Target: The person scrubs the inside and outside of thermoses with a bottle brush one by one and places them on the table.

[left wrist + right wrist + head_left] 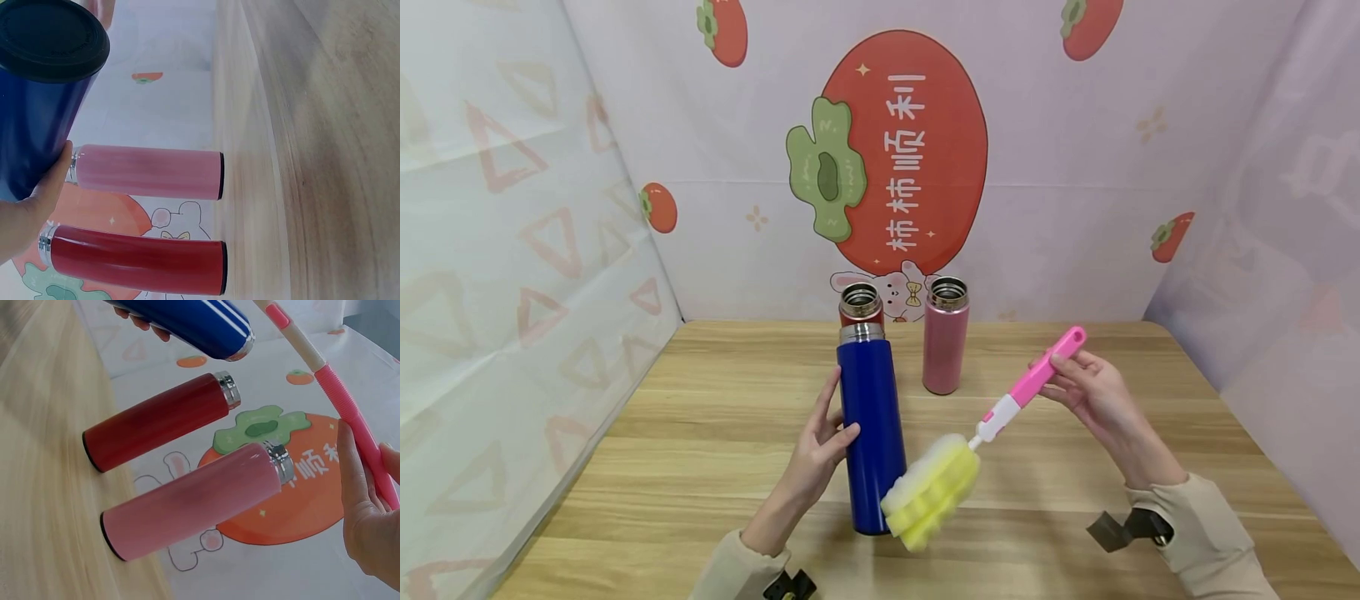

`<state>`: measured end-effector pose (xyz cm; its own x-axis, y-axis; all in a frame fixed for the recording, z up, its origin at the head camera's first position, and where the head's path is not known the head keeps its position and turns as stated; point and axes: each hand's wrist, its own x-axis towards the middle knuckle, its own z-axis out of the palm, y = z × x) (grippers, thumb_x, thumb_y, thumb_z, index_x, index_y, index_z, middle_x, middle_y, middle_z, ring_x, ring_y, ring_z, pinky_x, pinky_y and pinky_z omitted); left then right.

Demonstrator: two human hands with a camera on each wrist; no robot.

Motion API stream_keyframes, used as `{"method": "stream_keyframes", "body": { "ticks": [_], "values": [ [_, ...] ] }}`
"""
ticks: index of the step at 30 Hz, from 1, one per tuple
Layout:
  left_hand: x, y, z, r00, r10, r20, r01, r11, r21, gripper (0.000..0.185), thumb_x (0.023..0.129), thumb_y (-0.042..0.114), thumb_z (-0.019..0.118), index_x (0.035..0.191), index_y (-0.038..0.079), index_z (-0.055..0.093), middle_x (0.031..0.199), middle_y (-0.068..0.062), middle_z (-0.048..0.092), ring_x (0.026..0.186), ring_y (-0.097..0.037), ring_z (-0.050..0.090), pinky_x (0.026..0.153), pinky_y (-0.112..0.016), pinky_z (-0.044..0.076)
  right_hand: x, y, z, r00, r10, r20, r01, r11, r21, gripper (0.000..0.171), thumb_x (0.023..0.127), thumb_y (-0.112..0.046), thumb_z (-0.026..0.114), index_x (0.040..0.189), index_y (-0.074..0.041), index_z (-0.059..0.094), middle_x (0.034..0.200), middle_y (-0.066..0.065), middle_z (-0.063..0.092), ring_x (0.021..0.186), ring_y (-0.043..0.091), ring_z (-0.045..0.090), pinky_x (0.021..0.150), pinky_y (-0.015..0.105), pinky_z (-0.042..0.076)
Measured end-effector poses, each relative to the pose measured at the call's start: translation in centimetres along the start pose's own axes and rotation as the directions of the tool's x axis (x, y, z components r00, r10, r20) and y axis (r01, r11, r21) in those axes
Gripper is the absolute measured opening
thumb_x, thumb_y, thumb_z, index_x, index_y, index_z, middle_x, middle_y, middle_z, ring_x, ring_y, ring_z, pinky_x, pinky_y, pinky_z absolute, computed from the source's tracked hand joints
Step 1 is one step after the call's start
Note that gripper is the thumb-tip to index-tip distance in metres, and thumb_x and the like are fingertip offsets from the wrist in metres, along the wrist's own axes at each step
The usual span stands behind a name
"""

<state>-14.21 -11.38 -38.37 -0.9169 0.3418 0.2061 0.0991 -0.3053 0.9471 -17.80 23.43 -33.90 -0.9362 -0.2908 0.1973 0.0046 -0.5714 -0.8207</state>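
- My left hand (820,450) wraps the blue flask (871,433) from its left side, thumb toward me and fingers curled round the barrel, holding it upright with its open steel mouth on top. Its black base sits at or just above the worktop (700,450); I cannot tell which.
- My left forearm comes up from the near edge, its beige sleeve ending at the wrist.
- My right hand (1093,392) pinches the pink handle of the bottle brush (992,433) near its far end, fingers curled round it, palm turned inward.
- The brush slants down toward me and to the left; its yellow sponge head (931,493) lies just beside the flask's lower right side.
- A red flask (861,305) and a pink flask (945,348) stand open at the back of the worktop, behind the blue one.
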Motion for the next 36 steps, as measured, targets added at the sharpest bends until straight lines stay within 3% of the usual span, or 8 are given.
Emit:
{"method": "stream_keyframes", "body": {
  "ticks": [6,14,24,36],
  "values": [
    [0.0,-0.1,0.0,1.0,0.011,0.006,-0.011,1.0,-0.002,0.072,0.089,0.003,0.046,0.143,0.025,0.004,0.132,-0.027,0.028,0.11,-0.018,0.047,0.084,-0.037,0.043,0.1,0.1,0.0,1.0,-0.016,-0.001,0.016,1.0,0.001,0.026,0.093,0.003,0.034,0.094,0.0,0.06,0.091,0.013,0.066,0.085,0.021,0.064,0.073,0.032,0.049],
    [-0.2,-0.3,-0.2,0.996,0.041,0.077,-0.044,0.998,0.036,0.073,0.088,0.005,0.049,0.143,0.018,0.002,0.134,-0.031,0.024,0.114,-0.022,0.043,0.086,-0.039,0.042,1.1,-0.9,0.2,0.986,-0.064,-0.156,0.079,0.993,0.092,0.02,0.091,0.0,0.042,0.088,0.002,0.062,0.085,0.012,0.066,0.082,0.02,0.064,0.074,0.031,0.049],
    [-0.3,-0.5,-0.3,0.99,0.062,0.123,-0.072,0.994,0.079,0.071,0.088,0.004,0.048,0.143,0.022,0.007,0.136,-0.029,0.021,0.115,-0.018,0.043,0.09,-0.041,0.038,2.2,-2.5,0.7,0.949,-0.099,-0.3,0.15,0.977,0.152,0.008,0.085,-0.001,0.054,0.089,0.003,0.059,0.084,0.013,0.065,0.082,0.02,0.064,0.075,0.031,0.048],
    [-0.3,-0.6,-0.4,0.994,0.053,0.096,-0.063,0.992,0.105,0.071,0.088,0.005,0.049,0.143,0.02,0.006,0.135,-0.03,0.023,0.117,-0.034,0.036,0.09,-0.046,0.037,2.4,-3.1,0.5,0.932,-0.154,-0.328,0.247,0.932,0.266,0.006,0.085,0.003,0.051,0.089,0.006,0.055,0.085,0.016,0.062,0.083,0.024,0.064,0.076,0.034,0.048]
  ]
}}
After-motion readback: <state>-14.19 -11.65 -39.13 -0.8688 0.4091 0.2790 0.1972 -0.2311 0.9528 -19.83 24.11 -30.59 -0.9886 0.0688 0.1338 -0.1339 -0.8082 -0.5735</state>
